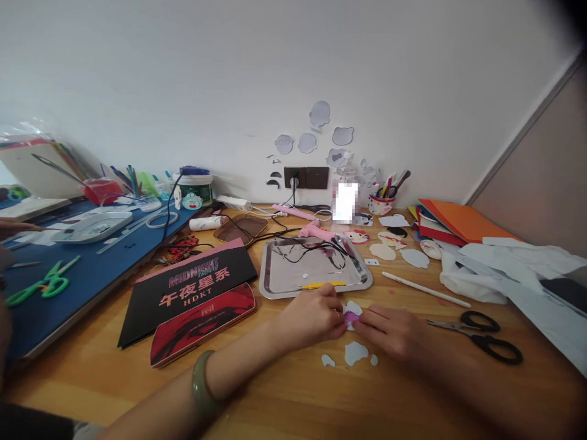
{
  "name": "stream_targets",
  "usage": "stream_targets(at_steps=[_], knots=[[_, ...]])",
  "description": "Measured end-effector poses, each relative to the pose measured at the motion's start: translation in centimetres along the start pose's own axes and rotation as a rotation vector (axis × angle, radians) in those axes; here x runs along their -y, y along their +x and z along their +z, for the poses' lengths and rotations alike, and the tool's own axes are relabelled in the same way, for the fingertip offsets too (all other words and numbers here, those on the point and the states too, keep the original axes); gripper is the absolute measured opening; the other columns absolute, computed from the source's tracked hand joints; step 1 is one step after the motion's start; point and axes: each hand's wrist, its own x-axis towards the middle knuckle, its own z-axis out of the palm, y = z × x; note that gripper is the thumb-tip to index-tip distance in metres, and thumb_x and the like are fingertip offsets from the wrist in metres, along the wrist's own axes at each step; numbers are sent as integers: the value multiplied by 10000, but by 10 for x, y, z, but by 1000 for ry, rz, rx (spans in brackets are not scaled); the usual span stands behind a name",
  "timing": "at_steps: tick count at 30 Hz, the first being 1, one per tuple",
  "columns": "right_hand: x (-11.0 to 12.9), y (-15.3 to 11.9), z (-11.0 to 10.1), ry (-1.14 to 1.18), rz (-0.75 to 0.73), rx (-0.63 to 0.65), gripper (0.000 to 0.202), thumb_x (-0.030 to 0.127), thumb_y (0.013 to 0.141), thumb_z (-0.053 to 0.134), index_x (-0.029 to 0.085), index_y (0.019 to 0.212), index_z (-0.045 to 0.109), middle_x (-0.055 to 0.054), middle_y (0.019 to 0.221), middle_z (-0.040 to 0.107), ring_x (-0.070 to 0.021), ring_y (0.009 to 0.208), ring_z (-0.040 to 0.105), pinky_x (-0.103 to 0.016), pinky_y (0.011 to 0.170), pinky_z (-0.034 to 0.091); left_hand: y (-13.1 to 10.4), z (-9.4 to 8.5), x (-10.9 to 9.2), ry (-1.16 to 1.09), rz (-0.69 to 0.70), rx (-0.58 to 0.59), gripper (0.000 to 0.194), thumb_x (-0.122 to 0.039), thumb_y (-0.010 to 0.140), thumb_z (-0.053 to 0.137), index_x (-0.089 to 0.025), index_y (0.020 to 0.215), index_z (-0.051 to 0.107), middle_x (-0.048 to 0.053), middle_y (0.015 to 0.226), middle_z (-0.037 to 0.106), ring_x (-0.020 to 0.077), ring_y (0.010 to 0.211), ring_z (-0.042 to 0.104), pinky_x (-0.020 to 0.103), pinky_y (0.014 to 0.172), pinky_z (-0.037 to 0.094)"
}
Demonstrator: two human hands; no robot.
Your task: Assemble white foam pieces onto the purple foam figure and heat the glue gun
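Observation:
A small white paper cutout with a purple patch (351, 317) is between my hands, low over the wooden table. My left hand (318, 313) has its fingers bent together at the cutout's left edge. From the other side, my right hand (389, 330) pinches it, thumb and fingertips partly hidden. Just below lie a larger white paper piece (356, 352) and two small ones, a left scrap (328, 360) and a right scrap (374, 360). Black-handled scissors (493, 337) rest to the right of my right hand. Beyond my left hand, a yellow stick (324, 285) lies on the metal tray's near edge.
The metal tray (275, 293) holds black cables; a pink glue gun (316, 231) is at its far edge. Black (192, 293) and red (202, 327) boxes lie left. A white stick (425, 289) lies right. Another person's hand (18, 227) works over the blue table (105, 269).

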Motion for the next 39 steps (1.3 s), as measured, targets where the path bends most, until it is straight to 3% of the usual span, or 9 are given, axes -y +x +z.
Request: stream_targets(at_steps=[6,9,13,17,23,39], knots=[[0,-16,-2,248,265,14,186,147,880,426,173,987,575,-38,879,593,-131,789,535,-246,667,444,-1,-4,0,-17,-3,25,242,-306,843,472,-147,773,641,21,795,632,159,816,479,247,619,406],[4,-17,-4,238,321,8,175,165,878,436,170,981,578,-42,865,592,-136,797,538,-253,682,443,-1,-4,0,-15,-9,30,255,-332,840,477,-147,768,637,23,800,629,164,826,478,252,621,406],[10,-6,0,61,174,-29,128,168,859,466,163,837,591,-17,718,564,-131,662,512,-248,551,384,-1,-4,0,-14,-26,42,264,-332,847,466,-140,789,636,35,790,627,170,832,481,257,627,408],[10,4,3,-98,51,45,198,140,857,437,165,697,549,10,614,482,-127,574,455,-267,485,283,-1,-3,0,-23,-19,39,249,-315,850,464,-145,794,637,29,797,630,168,830,477,251,624,404],[5,9,-3,-166,-109,160,160,89,831,436,144,776,575,-13,656,516,-151,601,451,-297,513,277,-1,-1,1,-24,-13,32,259,-316,858,450,-150,784,634,29,788,626,163,825,467,247,628,398],[-2,8,-2,-152,-242,97,187,74,827,444,140,717,580,-9,617,510,-144,565,457,-297,490,268,-2,-2,1,-9,4,16,252,-317,852,460,-153,772,635,23,800,627,162,834,465,252,607,393]])
